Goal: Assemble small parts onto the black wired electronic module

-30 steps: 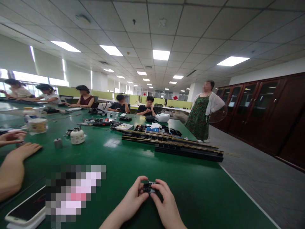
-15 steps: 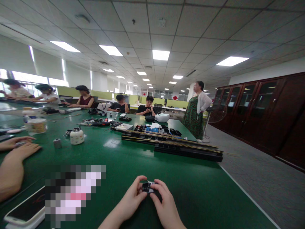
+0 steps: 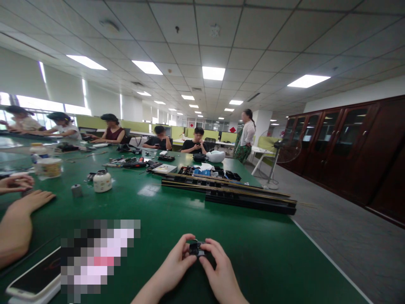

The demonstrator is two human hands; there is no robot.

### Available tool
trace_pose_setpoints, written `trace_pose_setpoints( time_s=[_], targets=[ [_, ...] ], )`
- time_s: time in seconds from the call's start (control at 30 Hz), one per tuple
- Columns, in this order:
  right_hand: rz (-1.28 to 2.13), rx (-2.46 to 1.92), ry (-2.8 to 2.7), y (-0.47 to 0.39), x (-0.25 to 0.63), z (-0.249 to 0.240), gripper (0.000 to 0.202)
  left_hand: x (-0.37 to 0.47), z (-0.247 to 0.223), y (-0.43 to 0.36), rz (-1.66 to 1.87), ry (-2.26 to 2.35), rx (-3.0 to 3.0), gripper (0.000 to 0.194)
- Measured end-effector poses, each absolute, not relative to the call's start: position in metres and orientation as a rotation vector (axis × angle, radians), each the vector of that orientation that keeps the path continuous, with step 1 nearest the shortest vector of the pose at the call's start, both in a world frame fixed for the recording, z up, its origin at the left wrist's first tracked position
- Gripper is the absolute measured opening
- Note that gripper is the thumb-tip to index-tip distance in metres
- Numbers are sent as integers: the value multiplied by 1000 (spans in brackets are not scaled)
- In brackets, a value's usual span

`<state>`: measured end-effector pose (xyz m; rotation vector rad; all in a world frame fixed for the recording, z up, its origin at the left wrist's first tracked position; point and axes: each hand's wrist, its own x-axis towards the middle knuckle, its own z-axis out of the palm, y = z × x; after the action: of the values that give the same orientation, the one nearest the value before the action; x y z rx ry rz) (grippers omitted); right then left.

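Observation:
Close to the near side of the green table, a small black and silver part point(image 3: 197, 249) is held between both hands. It is too small and too covered by fingers for me to name its kind. My left hand point(image 3: 177, 259) grips its left side, thumb below and index finger curled over the top. From the right, my right hand point(image 3: 218, 264) pinches it with thumb and fingers. The part's middle shows between the fingertips, just above the tabletop.
The green table point(image 3: 152, 228) bears a phone point(image 3: 34, 272) at left, a white jar point(image 3: 102, 181), a grey cylinder point(image 3: 76, 191), and long black rails with thin brass-coloured rods point(image 3: 249, 202). A co-worker's hands point(image 3: 31, 202) rest at far left. Several people sit beyond.
My hands and the small part stay nearly still. The standing person in the background has moved left. At far left, the co-worker's farther hand has shifted and lifted slightly.

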<state>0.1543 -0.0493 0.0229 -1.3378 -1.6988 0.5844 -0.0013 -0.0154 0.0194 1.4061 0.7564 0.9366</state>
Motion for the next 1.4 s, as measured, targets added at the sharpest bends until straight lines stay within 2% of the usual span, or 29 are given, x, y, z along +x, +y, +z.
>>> trace_pose_setpoints(
  time_s=[1.0,1.4],
  targets=[
    [554,-1361,-1686,-48,154,22,20,-3,12,-12,1016,943,1499,39],
    [404,-1469,-1334,-35,170,5,30,-3,16,-12,959,1030,1521,44]
  ],
)
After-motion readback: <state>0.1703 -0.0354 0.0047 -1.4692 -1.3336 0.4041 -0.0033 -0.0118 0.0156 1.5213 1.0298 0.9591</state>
